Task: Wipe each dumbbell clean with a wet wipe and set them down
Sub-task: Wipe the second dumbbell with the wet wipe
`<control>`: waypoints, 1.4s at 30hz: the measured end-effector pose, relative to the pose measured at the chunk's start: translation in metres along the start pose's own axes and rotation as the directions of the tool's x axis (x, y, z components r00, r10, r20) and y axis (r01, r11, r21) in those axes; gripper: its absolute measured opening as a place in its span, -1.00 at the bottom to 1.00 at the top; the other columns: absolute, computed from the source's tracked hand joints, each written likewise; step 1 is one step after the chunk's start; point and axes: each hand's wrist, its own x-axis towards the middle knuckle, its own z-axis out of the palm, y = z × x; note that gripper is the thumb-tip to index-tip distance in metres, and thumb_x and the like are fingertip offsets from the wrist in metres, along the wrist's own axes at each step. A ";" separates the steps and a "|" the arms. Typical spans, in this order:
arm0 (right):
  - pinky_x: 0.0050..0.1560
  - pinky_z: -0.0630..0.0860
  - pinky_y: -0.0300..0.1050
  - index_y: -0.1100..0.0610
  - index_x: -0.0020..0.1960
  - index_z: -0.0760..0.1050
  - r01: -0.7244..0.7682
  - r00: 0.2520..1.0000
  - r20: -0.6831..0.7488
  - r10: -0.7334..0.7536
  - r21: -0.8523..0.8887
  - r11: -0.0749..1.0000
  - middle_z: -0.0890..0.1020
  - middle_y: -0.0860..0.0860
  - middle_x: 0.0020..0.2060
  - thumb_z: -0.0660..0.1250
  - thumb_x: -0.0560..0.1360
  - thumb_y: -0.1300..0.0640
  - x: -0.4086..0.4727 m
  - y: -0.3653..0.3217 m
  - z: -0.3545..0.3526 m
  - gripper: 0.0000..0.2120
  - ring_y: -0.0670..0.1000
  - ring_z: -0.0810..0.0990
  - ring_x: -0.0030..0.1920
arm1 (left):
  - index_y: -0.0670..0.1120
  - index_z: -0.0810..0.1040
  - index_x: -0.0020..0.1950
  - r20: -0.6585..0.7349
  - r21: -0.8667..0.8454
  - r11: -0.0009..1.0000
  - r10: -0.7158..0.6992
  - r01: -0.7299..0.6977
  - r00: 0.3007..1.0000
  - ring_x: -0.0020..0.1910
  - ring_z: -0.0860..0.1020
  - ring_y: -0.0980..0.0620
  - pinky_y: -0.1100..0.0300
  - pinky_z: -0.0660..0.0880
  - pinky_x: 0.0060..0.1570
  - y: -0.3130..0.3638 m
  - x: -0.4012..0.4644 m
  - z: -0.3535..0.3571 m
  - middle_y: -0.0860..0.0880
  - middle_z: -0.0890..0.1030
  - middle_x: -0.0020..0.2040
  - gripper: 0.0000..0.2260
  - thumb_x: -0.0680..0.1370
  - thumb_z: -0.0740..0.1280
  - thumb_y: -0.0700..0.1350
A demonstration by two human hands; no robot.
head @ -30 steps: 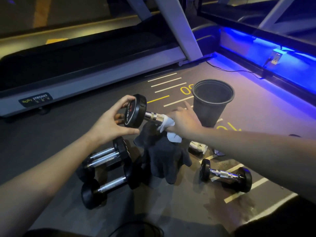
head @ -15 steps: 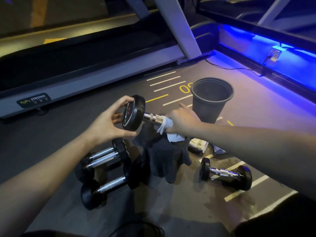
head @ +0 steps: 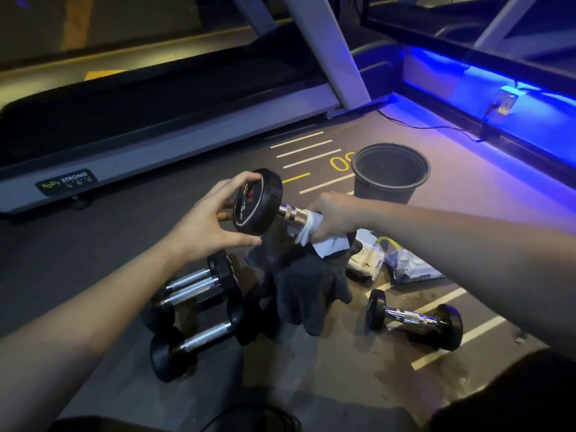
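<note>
Heavy, rigid dumbbell (head: 257,202): left hand (head: 202,222) cups the head; right hand (head: 333,213) wraps wet wipe (head: 314,227) round knurled handle.

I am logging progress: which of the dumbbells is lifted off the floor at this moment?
The dumbbell held between both hands: the left hand grips its head, the right hand wraps a white wipe round its handle. The others lie on the floor.

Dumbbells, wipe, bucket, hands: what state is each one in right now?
Held dumbbell: lifted, gripped at both ends.
Left hand: grips the weight head.
Right hand: wraps wet wipe around the handle.
Lone dumbbell: lying on floor.
Bucket: upright.
</note>
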 end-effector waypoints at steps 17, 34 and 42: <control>0.44 0.22 -0.01 0.10 -0.15 0.58 0.017 0.964 -0.252 -0.080 -0.240 0.971 0.35 -0.11 -0.52 0.40 0.34 -0.03 -0.011 -0.003 0.020 -0.79 0.12 0.55 -0.19 | 0.37 0.36 0.40 0.015 0.074 0.997 0.036 -0.037 0.999 0.24 0.51 0.27 0.38 0.45 0.25 0.001 -0.001 -0.001 0.29 0.39 0.38 -0.12 0.29 0.67 -0.24; -0.31 0.26 -0.09 0.14 -0.35 0.43 0.057 0.927 -0.375 -0.022 0.082 0.995 0.53 0.12 -0.42 0.49 0.34 -0.14 -0.016 -0.034 0.011 -0.61 0.18 0.46 -0.30 | 0.30 0.37 0.42 0.072 0.126 0.984 0.117 -0.125 0.991 0.27 0.45 0.32 0.41 0.43 0.24 0.007 0.005 0.000 0.25 0.37 0.39 -0.13 0.28 0.67 -0.23; -0.35 0.29 -0.15 0.25 -0.14 0.60 0.096 0.923 -0.385 0.019 0.276 0.956 0.64 0.26 -0.19 0.54 0.35 0.00 -0.011 -0.053 -0.003 -0.69 0.15 0.52 -0.24 | 0.29 0.37 0.44 0.062 0.108 0.987 0.111 -0.117 0.992 0.29 0.49 0.22 0.26 0.48 0.31 0.010 0.007 0.003 0.22 0.39 0.41 -0.13 0.29 0.67 -0.21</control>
